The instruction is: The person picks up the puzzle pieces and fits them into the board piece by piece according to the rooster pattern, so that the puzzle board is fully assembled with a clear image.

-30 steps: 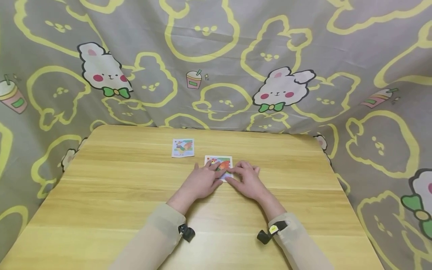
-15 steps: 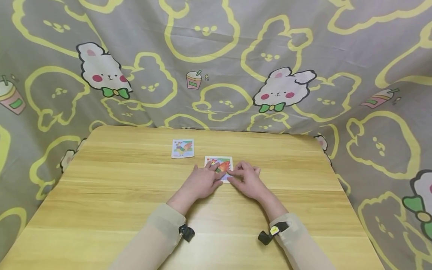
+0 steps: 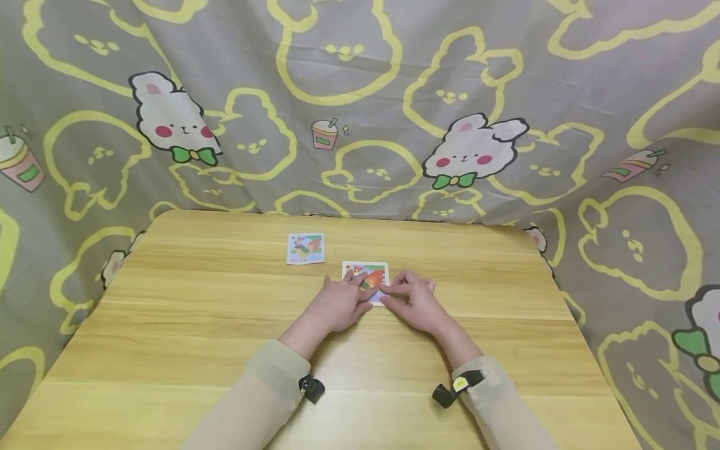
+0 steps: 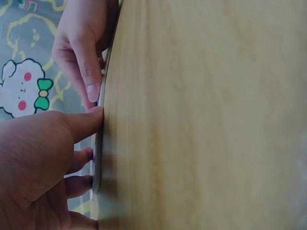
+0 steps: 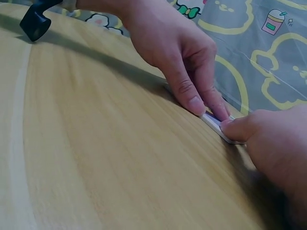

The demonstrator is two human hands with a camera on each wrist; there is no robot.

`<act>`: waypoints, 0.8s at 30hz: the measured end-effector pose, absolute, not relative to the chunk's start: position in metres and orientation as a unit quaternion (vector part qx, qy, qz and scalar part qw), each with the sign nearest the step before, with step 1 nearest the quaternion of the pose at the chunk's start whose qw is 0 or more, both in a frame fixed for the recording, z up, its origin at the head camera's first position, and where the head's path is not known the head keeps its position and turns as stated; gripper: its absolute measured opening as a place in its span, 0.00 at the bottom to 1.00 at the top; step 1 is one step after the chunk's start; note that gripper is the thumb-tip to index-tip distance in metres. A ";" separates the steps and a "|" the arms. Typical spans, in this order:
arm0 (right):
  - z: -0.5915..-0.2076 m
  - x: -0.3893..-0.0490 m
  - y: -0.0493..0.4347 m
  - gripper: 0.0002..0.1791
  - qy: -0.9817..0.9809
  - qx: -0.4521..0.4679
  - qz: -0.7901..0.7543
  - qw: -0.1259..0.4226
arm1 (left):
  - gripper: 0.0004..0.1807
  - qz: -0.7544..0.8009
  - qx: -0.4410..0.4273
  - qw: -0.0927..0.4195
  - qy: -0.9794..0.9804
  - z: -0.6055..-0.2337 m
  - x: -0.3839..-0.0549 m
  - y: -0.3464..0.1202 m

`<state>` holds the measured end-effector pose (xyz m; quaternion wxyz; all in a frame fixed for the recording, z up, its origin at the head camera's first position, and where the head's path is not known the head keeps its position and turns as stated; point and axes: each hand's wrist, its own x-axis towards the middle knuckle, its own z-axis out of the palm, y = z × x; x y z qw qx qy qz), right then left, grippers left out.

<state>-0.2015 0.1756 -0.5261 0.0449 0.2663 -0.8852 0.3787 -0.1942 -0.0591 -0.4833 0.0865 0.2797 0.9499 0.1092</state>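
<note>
A square picture board (image 3: 385, 267) with a white border and a bright bird picture lies flat on the wooden table (image 3: 225, 350). My left hand (image 3: 340, 302) rests over its left part, fingers spread on the picture, thumb at the near edge. From the right, my right hand (image 3: 415, 300) reaches onto the board's lower right, its index finger and thumb set a little apart on it. In the left wrist view the board (image 4: 98, 165) shows edge-on as a thin slab. The left thumb (image 5: 194, 104) and right thumb (image 5: 232, 127) sit close together along its near edge. Both hands cover much of the picture.
Behind the board, to its left, lies a paler square paper (image 3: 305, 249) with a similar bird picture. A grey curtain (image 3: 382, 62) with yellow outlines and white rabbits hangs behind the table and at its sides. Each sleeve cuff carries a black wrist camera (image 3: 311, 388).
The right index finger and thumb have shifted slightly toward the near right on the board. The left hand stays in place, and the paper and board have not visibly moved on the table.
</note>
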 end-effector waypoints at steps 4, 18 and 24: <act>-0.528 -0.202 0.175 0.17 -0.885 0.266 0.379 0.046 | 0.25 0.108 0.278 0.086 0.951 -0.483 -0.194 -0.059; -0.530 -0.204 0.173 0.17 -0.893 0.250 0.371 0.035 | 0.28 0.106 0.294 0.077 0.947 -0.485 -0.196 -0.067; -0.530 -0.204 0.177 0.26 -0.894 0.240 0.376 0.030 | 0.35 0.095 0.301 0.033 0.948 -0.484 -0.195 -0.074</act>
